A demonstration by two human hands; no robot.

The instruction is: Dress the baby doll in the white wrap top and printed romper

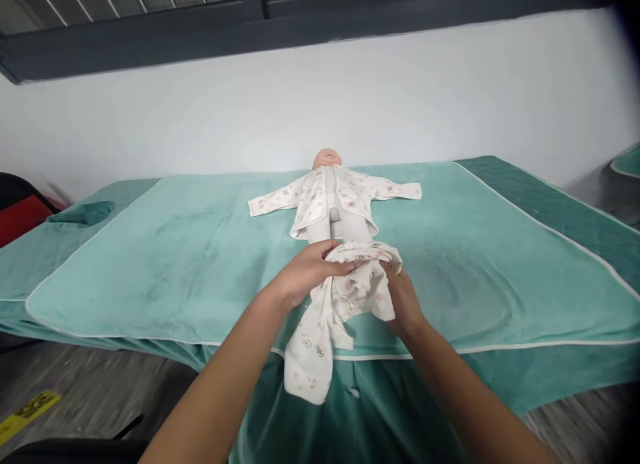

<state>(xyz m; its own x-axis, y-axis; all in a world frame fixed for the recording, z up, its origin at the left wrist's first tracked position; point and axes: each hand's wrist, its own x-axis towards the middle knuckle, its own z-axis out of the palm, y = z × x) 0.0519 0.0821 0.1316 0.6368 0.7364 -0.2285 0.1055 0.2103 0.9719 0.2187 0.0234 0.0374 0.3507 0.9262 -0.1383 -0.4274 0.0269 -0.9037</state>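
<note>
A baby doll (327,159) lies on its back on the green bed cover, its head toward the wall. It wears a white patterned jacket (311,196), open down the front with both sleeves spread out. Bunched around the doll's lower legs is a pair of white patterned baby pants (363,284), one leg trailing over the bed's front edge. My left hand (313,267) grips the waist side of the pants, thumb on top. On the other side my right hand (403,294) holds the cloth, its fingers partly hidden by the fabric. The doll's feet are covered.
The green plush cover (200,264) with white piping spreads over the bed and hangs down in front. Behind it rises a white wall (320,104) below a dark window frame. A red and black chair (23,214) stands at the left. Yellow tape (30,414) marks the floor.
</note>
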